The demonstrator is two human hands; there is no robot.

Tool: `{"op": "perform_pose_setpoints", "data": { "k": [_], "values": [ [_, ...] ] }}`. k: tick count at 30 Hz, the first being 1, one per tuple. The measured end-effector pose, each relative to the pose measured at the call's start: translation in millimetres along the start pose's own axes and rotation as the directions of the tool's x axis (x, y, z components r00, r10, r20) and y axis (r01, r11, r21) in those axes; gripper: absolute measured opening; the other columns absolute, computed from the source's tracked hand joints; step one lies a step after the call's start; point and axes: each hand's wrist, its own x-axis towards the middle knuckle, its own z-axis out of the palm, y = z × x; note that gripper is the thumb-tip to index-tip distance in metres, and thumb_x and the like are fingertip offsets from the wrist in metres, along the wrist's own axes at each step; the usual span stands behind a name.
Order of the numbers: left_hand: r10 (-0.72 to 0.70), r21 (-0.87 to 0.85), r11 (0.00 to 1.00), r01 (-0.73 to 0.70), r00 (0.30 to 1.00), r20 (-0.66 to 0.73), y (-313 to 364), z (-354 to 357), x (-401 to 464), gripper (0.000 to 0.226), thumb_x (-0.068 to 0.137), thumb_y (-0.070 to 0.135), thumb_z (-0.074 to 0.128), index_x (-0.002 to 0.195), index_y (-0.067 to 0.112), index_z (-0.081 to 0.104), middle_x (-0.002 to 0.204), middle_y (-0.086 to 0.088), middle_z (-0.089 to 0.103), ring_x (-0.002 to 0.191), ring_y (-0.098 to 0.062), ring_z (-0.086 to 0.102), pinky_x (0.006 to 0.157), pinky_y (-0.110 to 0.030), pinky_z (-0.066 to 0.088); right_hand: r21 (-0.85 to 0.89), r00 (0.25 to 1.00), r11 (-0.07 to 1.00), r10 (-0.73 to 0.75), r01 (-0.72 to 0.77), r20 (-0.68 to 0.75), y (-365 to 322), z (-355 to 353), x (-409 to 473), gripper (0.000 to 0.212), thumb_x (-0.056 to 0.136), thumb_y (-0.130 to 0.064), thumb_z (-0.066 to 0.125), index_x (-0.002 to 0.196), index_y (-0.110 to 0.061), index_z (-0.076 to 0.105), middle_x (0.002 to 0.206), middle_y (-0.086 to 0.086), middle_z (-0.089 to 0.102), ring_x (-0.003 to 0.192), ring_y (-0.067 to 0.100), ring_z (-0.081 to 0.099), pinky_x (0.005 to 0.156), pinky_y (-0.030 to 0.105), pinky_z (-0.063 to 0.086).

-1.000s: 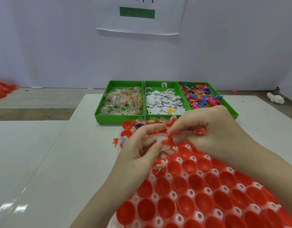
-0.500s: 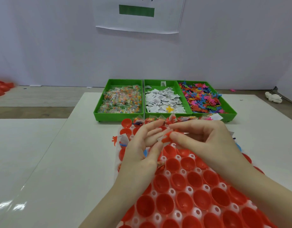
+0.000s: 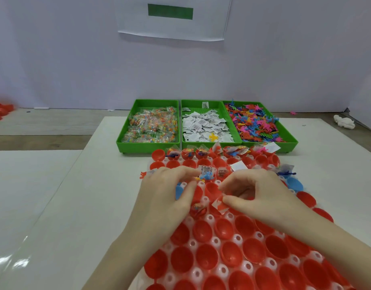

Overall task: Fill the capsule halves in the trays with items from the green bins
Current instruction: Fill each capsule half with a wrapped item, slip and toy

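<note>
While pinching a red-and-white packet in right hand, risks dropping it between capsule halves. Left hand curled, contents unclear.

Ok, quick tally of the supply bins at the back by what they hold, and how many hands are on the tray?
Green bin of clear candy packets: 1
Green bin of white paper sachets: 1
Green bin of coloured plastic figures: 1
Total green bins: 3
Hands over the capsule tray: 2, left hand and right hand
</note>
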Motion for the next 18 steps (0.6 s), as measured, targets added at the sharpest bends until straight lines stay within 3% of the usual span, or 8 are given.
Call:
{"op": "perform_pose_setpoints", "data": {
  "k": [2,6,9,14,18],
  "values": [
    [-0.001,-0.001,1.000,0.001,0.999,-0.037,-1.8,-1.4,0.9,0.018,0.084,0.014,0.064,0.093,0.028,0.071,0.079,0.027,0.061,0.090,-0.004,0.058,0.089,-0.035,0.042,-0.067,0.998,0.996,-0.058,0.058,0.009,1.5,4.0,0.1,0.028,0.074,0.002,0.069,0.079,-0.025,0.066,0.070,-0.011,0.064,0.070,0.003,0.060,0.062,0.010,0.047],
    [-0.008,-0.060,0.998,-0.001,0.989,-0.149,-5.0,-3.6,3.0,0.023,0.082,0.010,0.066,0.079,0.033,0.070,0.070,0.028,0.060,0.084,0.000,0.058,0.077,-0.012,0.041,-0.180,0.988,0.974,-0.123,0.138,0.091,1.1,4.7,1.2,0.021,0.075,-0.005,0.072,0.088,-0.021,0.067,0.072,-0.015,0.063,0.074,0.001,0.059,0.066,0.012,0.047],
    [-0.029,-0.118,0.993,0.008,0.985,-0.172,-6.0,-5.1,3.9,0.032,0.082,0.010,0.065,0.074,0.042,0.064,0.074,0.022,0.066,0.082,0.003,0.059,0.075,-0.009,0.042,-0.277,0.964,0.935,-0.166,0.221,0.210,-1.6,5.5,3.1,0.019,0.078,-0.006,0.068,0.090,-0.020,0.066,0.075,-0.013,0.064,0.067,-0.005,0.056,0.068,0.013,0.047],
    [-0.031,-0.132,0.991,0.009,0.986,-0.164,-6.1,-4.6,3.2,0.031,0.082,0.011,0.063,0.074,0.041,0.063,0.075,0.020,0.067,0.081,0.006,0.060,0.075,-0.007,0.042,-0.333,0.965,0.927,-0.093,0.174,0.246,-4.8,5.8,12.2,0.020,0.077,0.000,0.065,0.084,-0.018,0.070,0.077,-0.007,0.071,0.063,-0.007,0.059,0.069,0.019,0.053],
    [-0.083,-0.221,0.974,0.045,0.983,-0.163,-7.7,-5.0,5.5,0.027,0.083,0.006,0.062,0.076,0.031,0.067,0.081,0.025,0.066,0.076,0.011,0.060,0.069,-0.001,0.038,-0.286,0.965,0.953,-0.021,0.098,0.263,-8.9,1.3,17.7,0.015,0.072,-0.007,0.075,0.082,-0.018,0.072,0.073,-0.011,0.070,0.069,-0.002,0.063,0.067,0.020,0.053]
  ]
}}
